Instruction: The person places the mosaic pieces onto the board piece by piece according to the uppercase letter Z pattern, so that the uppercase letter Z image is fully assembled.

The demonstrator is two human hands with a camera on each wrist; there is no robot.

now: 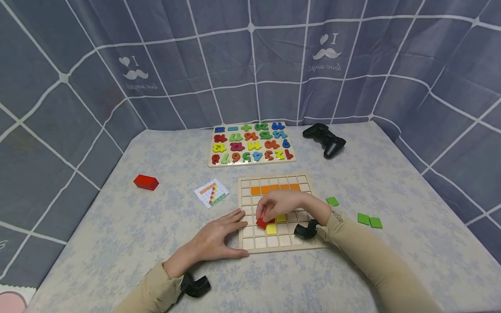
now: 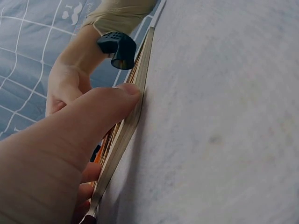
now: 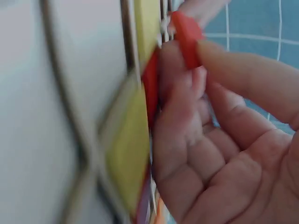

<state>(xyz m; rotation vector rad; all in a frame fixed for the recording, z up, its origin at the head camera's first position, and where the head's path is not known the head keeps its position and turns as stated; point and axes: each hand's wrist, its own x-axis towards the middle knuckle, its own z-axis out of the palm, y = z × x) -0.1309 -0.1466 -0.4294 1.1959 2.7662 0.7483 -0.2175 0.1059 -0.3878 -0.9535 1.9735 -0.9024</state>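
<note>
A wooden grid board lies in front of me with a row of orange tiles and some yellow tiles set in its cells. My right hand is over the board and pinches a red square tile between thumb and finger. Close by that hand, another red tile sits beside a yellow one in the right wrist view. My left hand rests at the board's left edge, fingers spread and thumb touching the near left corner. Part of the grid is hidden under the right hand.
A pattern card lies left of the board, and a red block farther left. Several green tiles are on the right. Behind stand a number puzzle and a black game controller. A patterned curtain surrounds the table.
</note>
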